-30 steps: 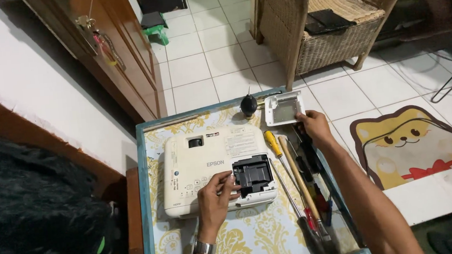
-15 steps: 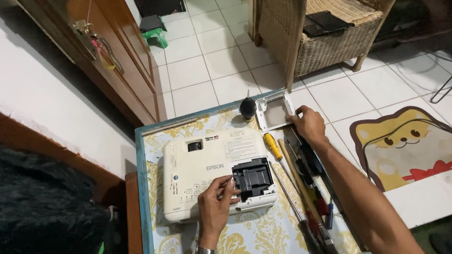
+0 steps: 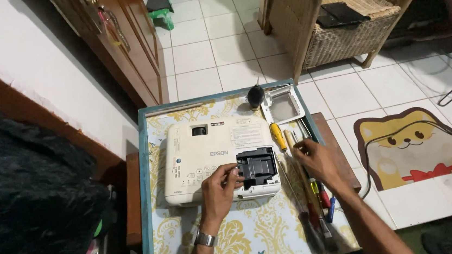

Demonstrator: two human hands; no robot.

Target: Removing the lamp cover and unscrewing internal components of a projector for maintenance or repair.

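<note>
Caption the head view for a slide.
Left hand on the projector's black module; right hand on screwdrivers.

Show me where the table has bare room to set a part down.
Free: the patterned cloth in front of the projector, between the left hand and the tool row. Crowded: the right edge, where the right hand rests on screwdrivers.

Left hand [image 3: 219, 185] palm down, fingers [image 3: 229, 171] curled, right hand [image 3: 316, 160] lowered, fingers spread

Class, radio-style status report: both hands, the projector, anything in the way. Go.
Left hand on black module in white projector. Right hand on the row of screwdrivers beside it. Nothing between hands and projector.
</note>
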